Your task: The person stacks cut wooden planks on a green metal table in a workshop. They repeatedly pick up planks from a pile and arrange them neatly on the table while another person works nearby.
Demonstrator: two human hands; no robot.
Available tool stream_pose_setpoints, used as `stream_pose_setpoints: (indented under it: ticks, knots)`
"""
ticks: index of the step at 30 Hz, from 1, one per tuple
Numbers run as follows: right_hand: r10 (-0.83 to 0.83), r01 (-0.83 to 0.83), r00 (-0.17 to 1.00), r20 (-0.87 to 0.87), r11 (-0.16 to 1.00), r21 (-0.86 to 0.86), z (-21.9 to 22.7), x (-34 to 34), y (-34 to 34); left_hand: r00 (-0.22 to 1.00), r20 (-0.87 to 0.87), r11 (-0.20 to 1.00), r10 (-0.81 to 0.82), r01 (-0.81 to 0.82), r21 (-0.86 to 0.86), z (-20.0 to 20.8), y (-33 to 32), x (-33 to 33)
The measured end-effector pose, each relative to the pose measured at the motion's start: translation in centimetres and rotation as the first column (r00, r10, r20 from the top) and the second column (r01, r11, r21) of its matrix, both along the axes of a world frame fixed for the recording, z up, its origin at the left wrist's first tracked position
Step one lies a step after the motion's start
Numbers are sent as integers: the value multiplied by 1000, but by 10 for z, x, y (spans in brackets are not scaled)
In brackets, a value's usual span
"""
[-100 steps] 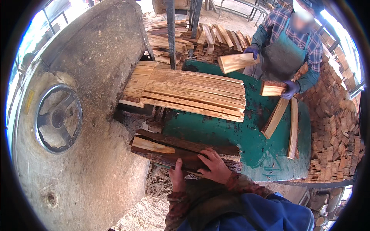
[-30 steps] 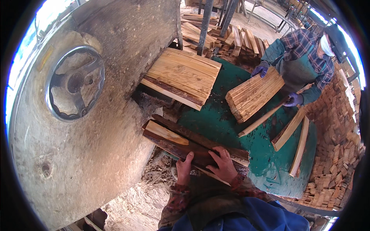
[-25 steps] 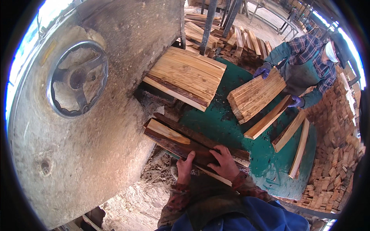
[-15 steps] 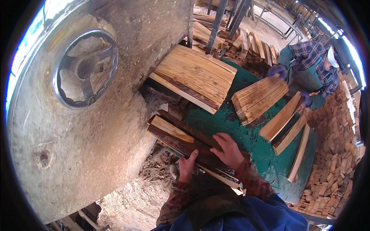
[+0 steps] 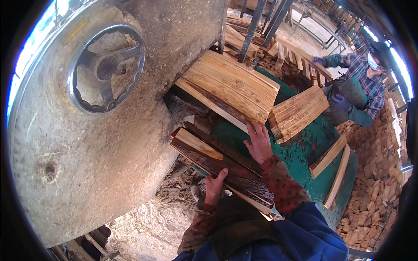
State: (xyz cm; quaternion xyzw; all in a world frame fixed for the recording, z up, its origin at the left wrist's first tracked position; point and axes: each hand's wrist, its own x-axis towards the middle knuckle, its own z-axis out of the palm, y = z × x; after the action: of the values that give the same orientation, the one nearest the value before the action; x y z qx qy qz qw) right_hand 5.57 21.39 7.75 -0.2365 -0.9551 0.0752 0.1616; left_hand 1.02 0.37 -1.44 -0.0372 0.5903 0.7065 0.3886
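My left hand [image 5: 214, 187] grips the near edge of a dark, bark-edged wood slab [image 5: 237, 172], thumb on top and other fingers hidden at the side. Lying on the slab's far-left end is a shorter pale wood piece [image 5: 198, 144]. My right hand [image 5: 260, 143] reaches forward, fingers extended, and its fingertips meet the near right corner of a stack of sawn boards [image 5: 230, 85]. A dark narrow strip [image 5: 224, 148] lies between the slab and that stack.
A large machine panel with a handwheel [image 5: 106, 68] stands at left. Across the green table [image 5: 300, 161] lie a board bundle [image 5: 300, 113] and two loose strips [image 5: 329, 157]. A co-worker [image 5: 361, 82] holds a board [image 5: 305, 56] at far right. Stacked wood blocks [image 5: 370, 204] border the table.
My right hand has moved forward from the slab to the stack's corner. The co-worker has taken a board off the table and holds it farther back. My left hand stays on the slab.
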Motion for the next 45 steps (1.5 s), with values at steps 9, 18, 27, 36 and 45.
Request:
stream_pose_setpoints:
  ticks: [9, 18, 27, 36, 45]
  knots:
    - [48, -49, 998, 36, 998, 40, -9, -10, 17, 999, -3, 998, -37, 36, -49, -12, -2, -1]
    - [-61, 64, 998, 23, 980, -190, -37, -8, 25, 998, 59, 996, -30, 35, -79, -5, 0, -2]
    - [-60, 47, 998, -17, 899, -436, -22, 54, 34, 996, 15, 984, -83, 84, -159, -4, -3, -3]
    - [-102, 90, 994, 34, 614, -784, 46, 125, 3, 998, -19, 996, -55, 54, -69, 9, -3, -2]
    - [-63, 179, 983, 172, 528, -830, 32, 162, -24, 971, 2, 971, -238, 238, 19, -12, -18, -5]
